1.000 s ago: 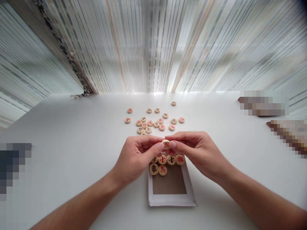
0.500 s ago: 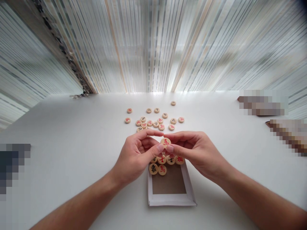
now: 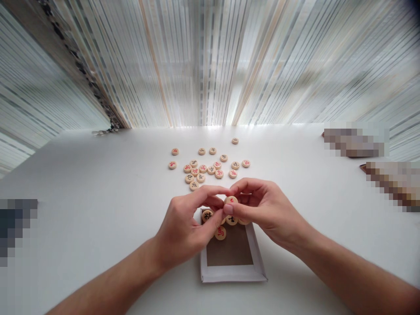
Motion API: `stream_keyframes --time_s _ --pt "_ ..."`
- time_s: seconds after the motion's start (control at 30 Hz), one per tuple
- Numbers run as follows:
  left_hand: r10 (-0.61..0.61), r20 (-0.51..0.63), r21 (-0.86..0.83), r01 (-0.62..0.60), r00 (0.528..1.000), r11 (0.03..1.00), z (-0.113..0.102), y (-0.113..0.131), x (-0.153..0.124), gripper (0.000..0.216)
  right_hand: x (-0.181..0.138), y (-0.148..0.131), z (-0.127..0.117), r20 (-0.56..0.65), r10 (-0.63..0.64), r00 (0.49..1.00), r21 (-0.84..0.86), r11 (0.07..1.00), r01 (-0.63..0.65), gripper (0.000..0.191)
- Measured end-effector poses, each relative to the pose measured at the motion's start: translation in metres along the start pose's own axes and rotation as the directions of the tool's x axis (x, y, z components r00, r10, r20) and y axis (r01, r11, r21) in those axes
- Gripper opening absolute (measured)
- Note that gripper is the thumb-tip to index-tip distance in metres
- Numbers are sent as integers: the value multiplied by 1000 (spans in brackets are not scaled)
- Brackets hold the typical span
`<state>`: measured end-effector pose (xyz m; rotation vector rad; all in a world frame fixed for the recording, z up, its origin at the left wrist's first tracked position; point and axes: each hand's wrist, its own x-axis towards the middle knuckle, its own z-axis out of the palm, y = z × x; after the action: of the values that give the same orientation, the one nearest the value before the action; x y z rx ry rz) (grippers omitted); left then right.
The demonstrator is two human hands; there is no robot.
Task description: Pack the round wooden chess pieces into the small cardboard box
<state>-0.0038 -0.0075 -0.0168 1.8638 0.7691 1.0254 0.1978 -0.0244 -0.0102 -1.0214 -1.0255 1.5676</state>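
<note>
A round wooden Chinese chess piece (image 3: pixel 231 200) with a red character is held over the upper end of a shallow white box (image 3: pixel 229 274). My right hand (image 3: pixel 259 201) pinches it, its thumb covering part of the face. On the other side my left hand (image 3: pixel 190 218) has its fingertips closed against the piece's edge. Beneath the hands, several pieces lie in the box, among them a red-marked horse piece (image 3: pixel 220 232) and a black-marked general piece (image 3: pixel 207 215). My fingers hide others in that row. The box's brown bottom (image 3: pixel 229 253) shows in its nearer part.
Several more chess pieces (image 3: pixel 202 168) with red or black characters are scattered on the white table (image 3: pixel 98 210) beyond the box. Two blurred objects (image 3: pixel 354 142) lie at the right, and a dark blurred one (image 3: pixel 16 227) at the left. String curtains (image 3: pixel 210 65) hang behind.
Both hands have lowered the piece slightly toward the box, and my right thumb now covers more of its face. The view has shifted a little, uncovering more loose pieces.
</note>
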Motion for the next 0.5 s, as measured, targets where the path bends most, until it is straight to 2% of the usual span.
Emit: stream_keyframes --time_s 0.1,0.2,0.4,0.5 --pt "78 16 60 -79 997 995 0 0 0 28 -1 0 1 22 14 1000 25 1000 -15 31" --pt "80 6 37 -80 997 996 0 0 1 29 -1 0 1 21 8 1000 28 1000 -9 24" --pt "-36 -25 -130 32 999 991 1 -1 2 27 -2 -1 -1 56 -7 998 19 1000 5 19" --pt "-88 -57 -194 76 994 978 1 -2 2 27 -2 -3 -2 41 15 999 15 1000 -16 26"
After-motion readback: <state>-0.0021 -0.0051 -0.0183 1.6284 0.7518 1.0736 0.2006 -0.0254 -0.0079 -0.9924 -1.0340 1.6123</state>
